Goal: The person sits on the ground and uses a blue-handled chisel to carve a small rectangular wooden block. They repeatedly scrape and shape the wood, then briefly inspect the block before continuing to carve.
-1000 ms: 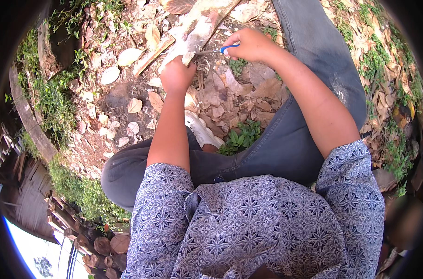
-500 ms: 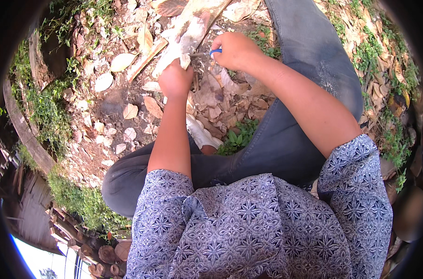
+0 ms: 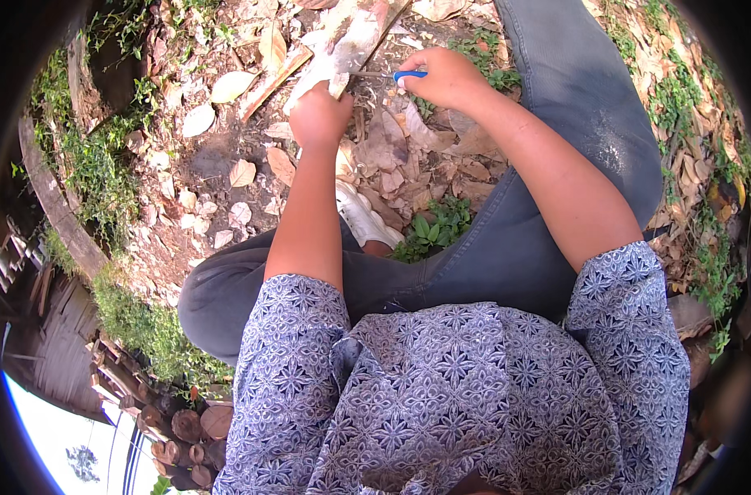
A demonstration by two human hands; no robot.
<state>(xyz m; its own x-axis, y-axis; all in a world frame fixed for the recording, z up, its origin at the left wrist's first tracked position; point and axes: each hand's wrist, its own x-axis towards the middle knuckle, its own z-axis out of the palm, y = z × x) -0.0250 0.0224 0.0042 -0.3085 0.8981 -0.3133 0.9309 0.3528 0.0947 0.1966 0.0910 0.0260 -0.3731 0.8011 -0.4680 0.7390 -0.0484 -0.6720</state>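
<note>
My left hand [image 3: 317,120] is closed around a small pale piece, probably wood [image 3: 339,84]; most of it is hidden by the fingers. It rests at the near end of a light wooden plank [image 3: 357,45] lying on the ground. In my right hand [image 3: 448,78] is a blue-handled tool [image 3: 409,75] with a thin metal shaft or blade pointing left. Its tip reaches close to the pale piece; whether they touch, I cannot tell. The exact kind of tool is too small to make out.
Dry leaves [image 3: 242,173] cover the ground, with a narrow wood strip [image 3: 275,84] left of the plank. My bent legs [image 3: 586,107] frame the work, and a white shoe [image 3: 360,216] shows between them. A green plant [image 3: 433,231] grows nearby. Stacked logs [image 3: 187,426] lie at lower left.
The tool in my right hand has drawn slightly right, away from the pale piece, showing more of its shaft. My left hand keeps its hold. The whole view has shifted a little.
</note>
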